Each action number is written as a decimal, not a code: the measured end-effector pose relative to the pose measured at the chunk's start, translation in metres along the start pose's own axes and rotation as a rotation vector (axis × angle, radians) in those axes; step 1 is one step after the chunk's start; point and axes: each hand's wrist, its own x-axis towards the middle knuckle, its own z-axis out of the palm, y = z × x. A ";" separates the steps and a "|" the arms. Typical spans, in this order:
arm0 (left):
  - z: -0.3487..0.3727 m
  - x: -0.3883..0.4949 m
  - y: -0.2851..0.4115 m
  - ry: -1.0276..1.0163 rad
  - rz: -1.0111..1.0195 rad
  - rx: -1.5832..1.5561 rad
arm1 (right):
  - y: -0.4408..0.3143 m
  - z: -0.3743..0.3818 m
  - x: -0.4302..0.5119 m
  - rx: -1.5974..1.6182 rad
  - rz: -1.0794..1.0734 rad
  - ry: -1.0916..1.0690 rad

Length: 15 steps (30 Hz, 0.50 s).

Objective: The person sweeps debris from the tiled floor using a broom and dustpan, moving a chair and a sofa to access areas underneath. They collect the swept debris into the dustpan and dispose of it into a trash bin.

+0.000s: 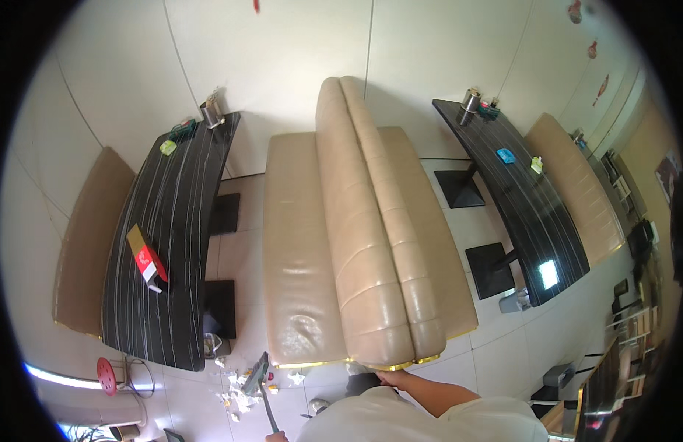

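Note:
At the bottom edge my left hand (276,437) grips the thin handle of a broom (257,375). The broom's dark head rests on the tiled floor among crumpled paper litter (242,396), by the near end of a beige padded bench (305,309). My right hand (393,378) is low beside the bench's gold-trimmed end, over my dark trousers; whether it holds anything is unclear. A small red scrap and a white crumpled tissue (296,378) lie right of the broom head.
Black marbled tables stand left (170,221) and right (518,193); the left one bears a red and gold box (147,258). Bins (217,345) (515,301) stand by both tables. A red round stool (106,375) is lower left, and a dark dustpan-like object (174,436) at the bottom.

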 end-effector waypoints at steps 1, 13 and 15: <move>0.007 0.001 0.006 0.009 0.094 0.134 | -0.001 -0.010 -0.004 -0.322 -0.167 -0.004; 0.065 0.035 0.009 -0.029 0.570 0.908 | -0.001 -0.121 -0.040 -0.493 0.235 -0.162; 0.072 0.062 0.045 -0.025 0.472 0.767 | 0.006 -0.135 -0.035 -0.545 0.263 -0.196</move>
